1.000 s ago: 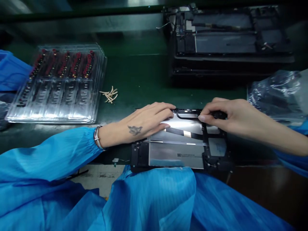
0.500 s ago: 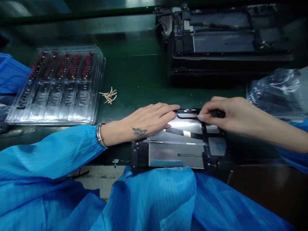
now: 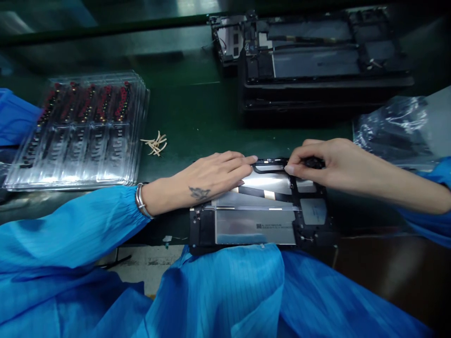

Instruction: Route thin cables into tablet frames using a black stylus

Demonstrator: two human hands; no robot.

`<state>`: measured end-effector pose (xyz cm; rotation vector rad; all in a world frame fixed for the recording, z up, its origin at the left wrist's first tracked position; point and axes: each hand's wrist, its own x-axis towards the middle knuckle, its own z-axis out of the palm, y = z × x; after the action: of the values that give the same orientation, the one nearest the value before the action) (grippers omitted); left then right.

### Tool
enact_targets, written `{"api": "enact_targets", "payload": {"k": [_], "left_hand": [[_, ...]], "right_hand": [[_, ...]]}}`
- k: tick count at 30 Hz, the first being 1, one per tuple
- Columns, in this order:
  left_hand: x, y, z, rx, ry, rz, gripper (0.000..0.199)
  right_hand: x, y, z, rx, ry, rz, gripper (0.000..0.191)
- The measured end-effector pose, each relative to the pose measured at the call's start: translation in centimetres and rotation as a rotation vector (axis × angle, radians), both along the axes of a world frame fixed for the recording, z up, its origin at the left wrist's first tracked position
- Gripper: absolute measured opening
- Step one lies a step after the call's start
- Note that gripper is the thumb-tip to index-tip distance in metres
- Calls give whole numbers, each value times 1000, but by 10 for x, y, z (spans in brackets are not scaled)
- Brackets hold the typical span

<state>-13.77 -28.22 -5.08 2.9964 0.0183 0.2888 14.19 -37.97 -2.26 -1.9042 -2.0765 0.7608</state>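
An opened tablet (image 3: 255,227), its silver battery and dark frame exposed, lies at the near edge of the green work surface. Across its upper left part rests my left hand (image 3: 220,176), palm down with the fingers stretched out toward the tablet's far edge. My right hand (image 3: 317,162) is at the far right part of the tablet, thumb and forefinger pinched together at the frame. Something small and black (image 3: 314,162) shows within the curl of that hand; its kind is hidden. A dark ribbon cable (image 3: 252,192) with a pale patch crosses the battery.
Clear plastic trays (image 3: 75,180) holding small red and black parts are stacked at left. Thin beige strips (image 3: 155,144) lie beside them. More opened tablets (image 3: 313,63) sit on a black stack behind. A clear plastic bag (image 3: 392,124) lies at right, a blue bin (image 3: 16,117) at far left.
The whole view has shifted slightly, so most things appear a little farther left. Both hands keep nearly the same places on the tablet.
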Motion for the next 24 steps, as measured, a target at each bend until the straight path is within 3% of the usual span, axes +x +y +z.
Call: {"api": "enact_targets", "payload": {"k": [7,15,24], "left_hand": [[-2,4,0,-10,-5,-9,33],[-2,2,-2,107,12,-14,39],[-2,0,-2,206,-25,-36,39]], "right_hand": [[2,0,5,-9,121,40,49],[-6,-2,3,-4,-79,1,34],[-12,-1,4,-44,-163,-20,27]]}}
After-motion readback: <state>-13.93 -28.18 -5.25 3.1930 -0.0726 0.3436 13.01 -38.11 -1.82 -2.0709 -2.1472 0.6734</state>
